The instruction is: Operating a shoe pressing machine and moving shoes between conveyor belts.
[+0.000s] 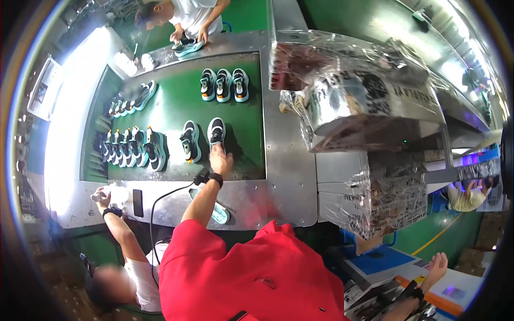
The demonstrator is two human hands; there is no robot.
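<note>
My left hand (220, 161) reaches over the green belt (176, 115), its fingers closed on the heel of a black-and-white sneaker (216, 134) with a pale sole. Just to its left stands a similar sneaker (190, 142), apart from my hand. Below my left forearm, a teal-soled shoe (220, 214) rests on the metal edge, partly covered by the arm. Off at the lower right, my right hand (438, 266) is raised with nothing visible in it, fingers loosely apart, near a white-topped table (455, 289) with an orange edge.
Three sneakers (224, 85) stand at the far side of the belt; several more (128, 147) line its left. Plastic-wrapped machinery (375, 101) rises at the right. A co-worker (187, 16) handles a shoe opposite; another (123, 278) is at my left beside a phone (138, 203) and a black cable (155, 214).
</note>
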